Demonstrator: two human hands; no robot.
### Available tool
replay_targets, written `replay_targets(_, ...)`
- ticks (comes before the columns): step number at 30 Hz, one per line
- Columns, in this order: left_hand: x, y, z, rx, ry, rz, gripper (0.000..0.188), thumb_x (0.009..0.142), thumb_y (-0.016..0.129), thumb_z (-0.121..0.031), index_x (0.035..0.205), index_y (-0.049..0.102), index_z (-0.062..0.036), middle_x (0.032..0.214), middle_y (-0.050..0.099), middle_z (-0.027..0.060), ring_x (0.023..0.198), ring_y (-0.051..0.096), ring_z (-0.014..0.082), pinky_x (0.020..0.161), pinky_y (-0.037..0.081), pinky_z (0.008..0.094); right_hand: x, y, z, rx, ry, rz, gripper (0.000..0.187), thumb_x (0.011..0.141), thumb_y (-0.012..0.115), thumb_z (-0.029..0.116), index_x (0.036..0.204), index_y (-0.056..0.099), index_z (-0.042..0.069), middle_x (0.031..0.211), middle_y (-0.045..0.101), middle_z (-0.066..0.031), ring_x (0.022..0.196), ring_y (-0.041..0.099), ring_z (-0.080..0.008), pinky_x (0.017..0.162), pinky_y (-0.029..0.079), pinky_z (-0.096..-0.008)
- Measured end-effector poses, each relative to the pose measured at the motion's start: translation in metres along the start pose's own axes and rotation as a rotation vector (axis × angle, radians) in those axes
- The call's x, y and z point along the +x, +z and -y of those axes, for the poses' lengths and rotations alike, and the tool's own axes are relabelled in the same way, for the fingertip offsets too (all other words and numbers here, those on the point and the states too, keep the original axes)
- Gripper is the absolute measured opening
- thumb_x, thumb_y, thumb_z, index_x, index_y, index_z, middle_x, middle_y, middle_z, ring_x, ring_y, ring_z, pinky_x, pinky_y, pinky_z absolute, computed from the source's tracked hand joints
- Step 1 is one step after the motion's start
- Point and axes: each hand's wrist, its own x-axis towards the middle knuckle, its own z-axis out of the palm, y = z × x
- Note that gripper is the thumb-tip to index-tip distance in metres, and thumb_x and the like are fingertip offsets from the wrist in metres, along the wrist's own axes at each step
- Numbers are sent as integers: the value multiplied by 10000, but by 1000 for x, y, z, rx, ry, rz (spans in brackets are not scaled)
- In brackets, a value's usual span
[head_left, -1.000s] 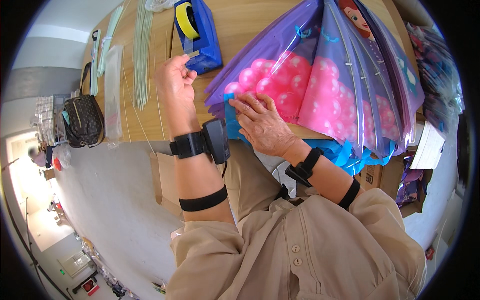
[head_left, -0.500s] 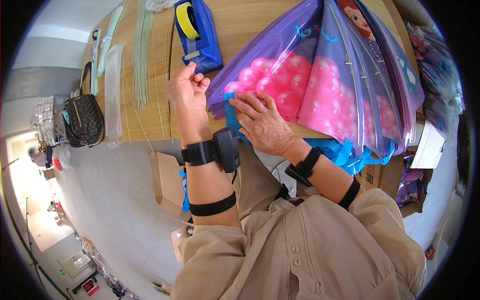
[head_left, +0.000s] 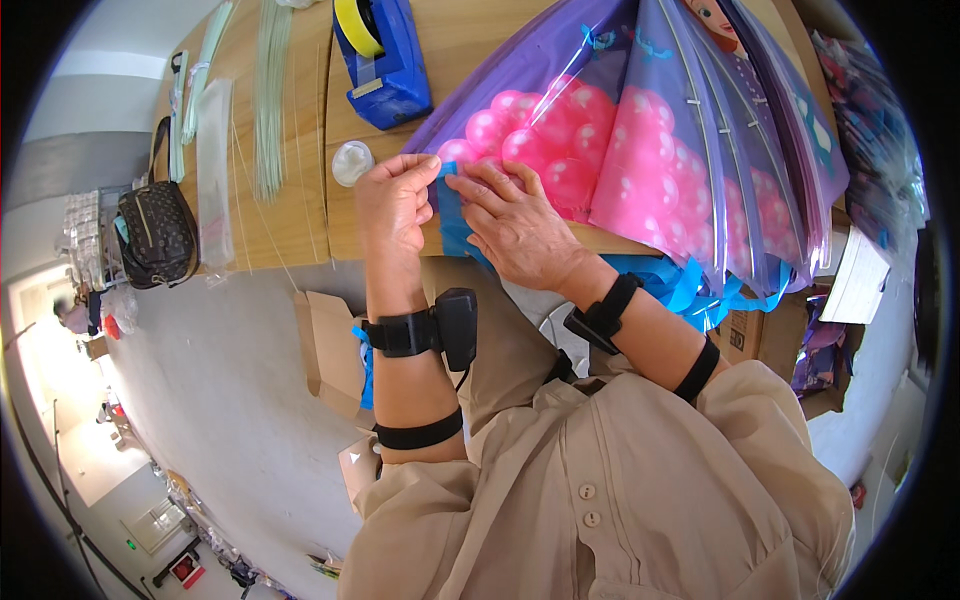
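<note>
A stack of purple plastic sheets (head_left: 560, 150) that looks like kites, printed with pink bubbles, hangs over the table's near edge. At its left corner lies a blue ribbon (head_left: 453, 215). My right hand (head_left: 525, 225) rests on the corner, fingers spread and lightly bent, pressing the ribbon's end. My left hand (head_left: 397, 205) is closed, thumb and forefinger pinched at the ribbon's upper left edge; whatever is between them is too small to make out. Beyond the left hand stands a blue tape dispenser (head_left: 392, 85) with a yellow-cored roll.
A small white round tub (head_left: 352, 163) sits left of my left hand. Pale green rods (head_left: 273, 110) and a clear plastic sleeve (head_left: 214, 170) lie farther left. A dark patterned bag (head_left: 158, 238) hangs at the table's left side. Cardboard boxes (head_left: 335, 345) stand below the table.
My left hand has come from the dispenser's cutter down and right to the ribbon's end, fingers pinched. The white tub has come into view. My right hand stays on the corner.
</note>
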Motion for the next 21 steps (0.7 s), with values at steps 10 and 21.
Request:
replay_targets(10, 11, 6, 17, 133, 17, -136, 89, 748, 723, -40, 795, 652, -13, 566, 469, -61, 433, 344, 22, 376, 221, 197, -1, -1, 0, 15, 10, 24, 223, 791, 591, 163, 965, 590, 24, 1350, 458, -95, 1270, 376, -264, 1062, 238, -487)
replay_targets(21, 19, 11, 30, 277, 200, -174, 78, 732, 727, -13, 776, 664, -21, 588, 513, -42, 466, 408, 29, 382, 269, 190, 0, 0, -1, 10, 4, 33, 240, 774, 606, 172, 965, 592, 28, 1355, 452, -99, 1280, 367, -275, 1056, 241, -499)
